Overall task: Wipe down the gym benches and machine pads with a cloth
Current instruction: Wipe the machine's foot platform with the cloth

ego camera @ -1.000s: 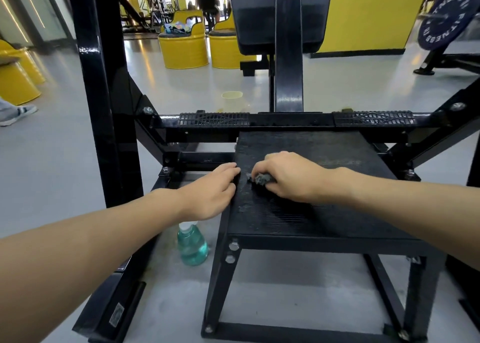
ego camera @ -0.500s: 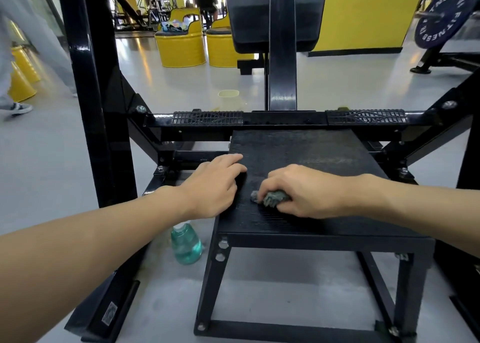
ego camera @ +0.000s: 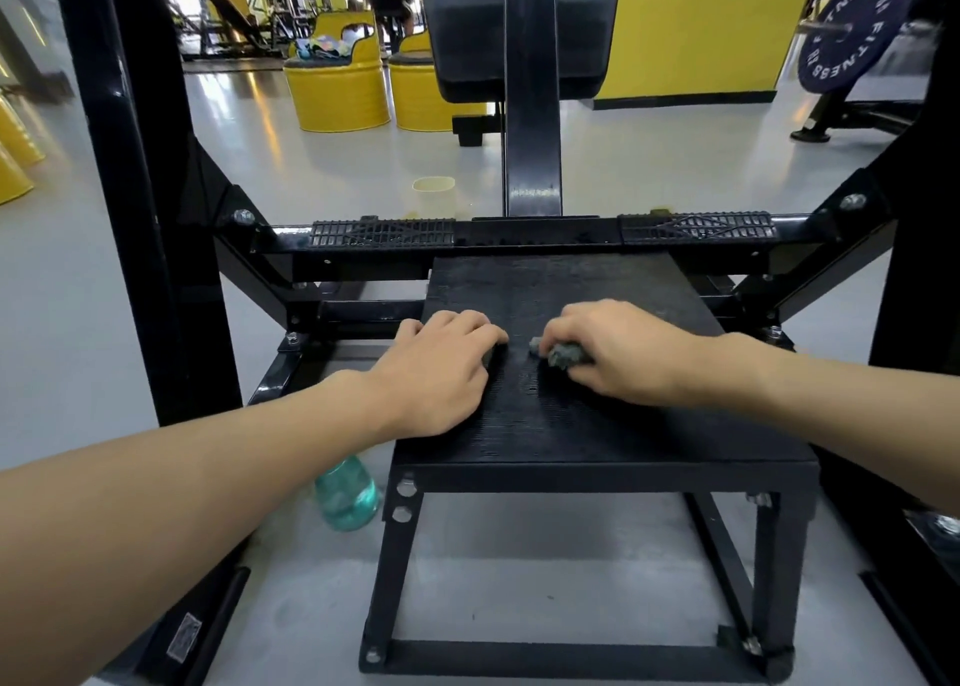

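Cloth (ego camera: pixel 563 355), a small grey wad, sits bunched under your right hand (ego camera: pixel 623 360), whose fingers curl round it and press it on the black ribbed platform (ego camera: pixel 550 425), left of centre. Half a second back it was nearer the front edge; you've drawn it away again, so the scrubbing stroke goes on (same patch, though). Your left hand (ego camera: pixel 441 373) lies flat, fingers relaxed, bracing at the left edge. A clear teal bottle (ego camera: pixel 347 495) stands on the glossy floor (ego camera: pixel 571 581), just beside the platform's black metal leg (ego camera: pixel 400 560).
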